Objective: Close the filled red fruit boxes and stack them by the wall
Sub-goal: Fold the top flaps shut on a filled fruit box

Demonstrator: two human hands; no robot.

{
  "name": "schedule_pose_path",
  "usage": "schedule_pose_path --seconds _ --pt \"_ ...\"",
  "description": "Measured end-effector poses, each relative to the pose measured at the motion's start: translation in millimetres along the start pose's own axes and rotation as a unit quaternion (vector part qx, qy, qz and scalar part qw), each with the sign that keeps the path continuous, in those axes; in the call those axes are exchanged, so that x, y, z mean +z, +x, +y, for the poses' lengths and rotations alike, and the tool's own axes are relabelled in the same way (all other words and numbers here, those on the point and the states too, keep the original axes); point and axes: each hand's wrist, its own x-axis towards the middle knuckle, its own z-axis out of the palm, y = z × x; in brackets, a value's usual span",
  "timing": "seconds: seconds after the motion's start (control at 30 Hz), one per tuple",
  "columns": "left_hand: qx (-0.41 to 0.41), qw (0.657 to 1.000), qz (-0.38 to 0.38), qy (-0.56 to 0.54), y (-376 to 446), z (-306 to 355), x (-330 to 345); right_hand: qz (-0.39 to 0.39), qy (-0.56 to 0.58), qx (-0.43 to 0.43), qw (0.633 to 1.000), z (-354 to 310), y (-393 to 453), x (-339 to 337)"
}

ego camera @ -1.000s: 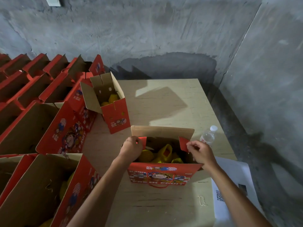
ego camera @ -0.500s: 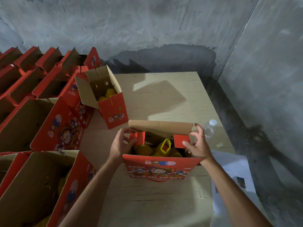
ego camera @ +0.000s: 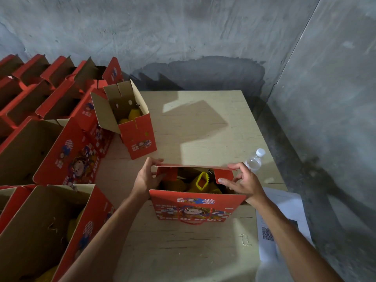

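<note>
**closing step: far lid flap coming down over one filled box**

- pale plywood tabletop [ego camera: 203, 123] in a grey concrete corner; rows of open red cardboard cartons [ego camera: 50, 102] at left.
- red printed fruit box [ego camera: 197, 208], near table edge, yellow netted fruit [ego camera: 201, 181] showing, top unclosed.
- far flap [ego camera: 193, 166] tipped inward; next, judged: press flat, tuck tabs.
- left hand [ego camera: 145, 178] and right hand [ego camera: 243, 183] each grasp a flap end.
- clear plastic water bottle [ego camera: 254, 160] just beside.
</note>
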Motion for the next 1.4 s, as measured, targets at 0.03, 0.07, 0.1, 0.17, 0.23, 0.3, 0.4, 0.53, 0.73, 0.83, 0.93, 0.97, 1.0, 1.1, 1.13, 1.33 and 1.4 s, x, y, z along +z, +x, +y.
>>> schedule_pose_path --seconds 0.03,0.07,0.1,0.17,0.23,0.3,0.4,0.53,0.73,0.83,0.93,0.97,1.0,1.1,1.13,1.33,1.4 --pt "0.004 1.0 -0.004 0.006 0.3 0.9 0.2 -0.007 -0.019 -0.014 1.0 -1.4 -0.1 -1.4" --pt "0.01 1.0 -0.006 0.013 0.3 1.4 0.2 -0.012 -0.032 -0.026 0.999 -2.4 -0.3 -2.8" --pt "0.016 1.0 -0.005 0.016 -0.2 0.9 0.2 -0.017 -0.041 -0.037 0.998 -2.5 -0.8 -4.2" --pt "0.022 1.0 -0.005 0.011 -2.0 -2.3 -0.3 -0.031 -0.062 -0.051 0.996 -3.6 -1.0 -4.7" --pt "0.037 0.999 -0.018 0.014 -4.9 -3.9 -2.8 -0.032 -0.076 -0.056 0.995 -4.5 -1.8 -4.6" --pt "0.072 0.995 -0.049 0.046 -7.3 -3.7 -6.0 -0.031 -0.112 -0.069 0.991 -4.1 -1.6 -6.8" --pt "0.115 0.977 -0.109 0.141 -9.2 -1.4 -8.0 -0.085 -0.158 -0.095 0.979 -1.7 1.7 -8.6" --pt "0.12 0.97 -0.125 0.171 -2.7 -0.7 -9.5 -0.105 -0.208 -0.107 0.967 -2.4 14.9 -6.8" --pt "0.122 0.947 -0.184 0.234 6.3 -2.1 -11.0 -0.13 -0.389 -0.146 0.9 -9.5 21.5 -12.5" --pt "0.11 0.939 -0.196 0.261 12.6 4.3 -9.1 -0.133 -0.447 -0.2 0.862 -12.1 26.0 -9.4" --pt "0.122 0.92 -0.208 0.311 18.4 13.4 -7.7 -0.161 -0.458 -0.164 0.859 -12.4 26.6 -7.5" --pt "0.13 0.91 -0.214 0.33 20.1 16.1 -7.9 -0.168 -0.461 -0.158 0.857 -12.2 27.0 -6.8" --pt "0.138 0.9 -0.221 0.349 21.9 18.4 -7.5 -0.168 -0.466 -0.158 0.854 -11.8 27.4 -5.7" --pt "0.157 0.873 -0.234 0.399 25.3 22.3 -3.9 -0.142 -0.496 -0.2 0.833 -13.7 31.8 -0.8" --pt "0.167 0.863 -0.235 0.415 25.7 22.4 -2.0 -0.126 -0.512 -0.234 0.817 -14.3 33.5 1.6" --pt "0.18 0.844 -0.249 0.44 25.3 15.7 1.7 -0.011 -0.496 -0.4 0.771 -3.3 32.1 6.1" --pt "0.173 0.844 -0.254 0.439 25.1 14.0 2.2 -0.066 -0.479 -0.306 0.82 -8.1 30.7 4.3"
